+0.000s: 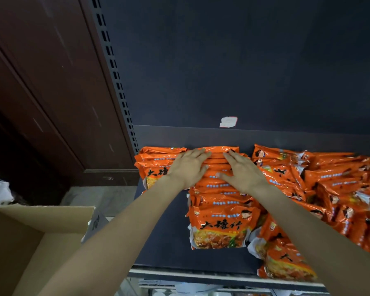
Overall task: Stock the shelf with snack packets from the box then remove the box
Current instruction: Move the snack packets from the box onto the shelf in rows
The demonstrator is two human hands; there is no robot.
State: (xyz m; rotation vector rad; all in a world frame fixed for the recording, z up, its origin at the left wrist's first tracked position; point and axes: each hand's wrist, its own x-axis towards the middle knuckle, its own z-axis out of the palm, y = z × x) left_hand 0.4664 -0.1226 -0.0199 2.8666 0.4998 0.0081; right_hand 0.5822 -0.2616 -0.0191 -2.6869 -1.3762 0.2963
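Head view: both hands are laid flat on the middle row of orange snack packets (219,189) standing on the dark shelf (165,231). The left hand (189,167) is spread, fingers straight, pressed on the row's left side; the right hand (242,170) is likewise flat, fingers extended, on its right side. Nothing is gripped by either. More packets are seen piled at the right (329,189). The open cardboard box (30,236) is seen at lower left, beside the shelf.

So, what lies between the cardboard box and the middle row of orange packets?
In the head view, a bare stretch of dark shelf, crossed by the left forearm, separates the cardboard box from the middle row of orange packets.
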